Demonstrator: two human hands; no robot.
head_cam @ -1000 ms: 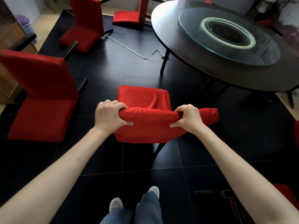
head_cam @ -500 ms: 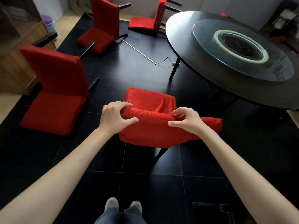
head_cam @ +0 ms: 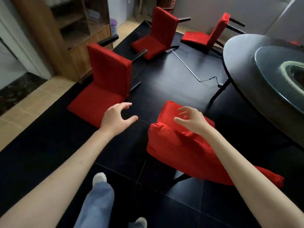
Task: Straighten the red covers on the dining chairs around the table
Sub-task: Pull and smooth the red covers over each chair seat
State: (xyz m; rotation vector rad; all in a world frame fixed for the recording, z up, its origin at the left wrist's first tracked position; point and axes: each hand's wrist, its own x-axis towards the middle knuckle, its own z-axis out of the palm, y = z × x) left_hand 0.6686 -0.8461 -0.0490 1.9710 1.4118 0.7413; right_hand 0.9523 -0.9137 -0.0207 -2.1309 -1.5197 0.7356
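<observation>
Beside the round table [head_cam: 243, 66], both my hands have let go.
My left hand [head_cam: 115, 120] and right hand [head_cam: 191, 120] hover spread and empty; the nearest chair's red cover [head_cam: 177, 145] lies below, so I judge the next chair [head_cam: 105, 86] follows.

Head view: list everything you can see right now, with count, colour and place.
Covered chairs: four, red; one under the hands, one left, two at the back.
Round table: one, black, right.
Glass turntable: one, clear, on the table.
Cabinet: one, wooden, upper left.
Cable: one, black, on the floor by the table leg.
Floor tiles: black.
Basket: one, brown, top centre.
Left hand: open, over the floor.
Right hand: open, over the nearest chair.
Legs: blue trousers, pale shoes.
</observation>
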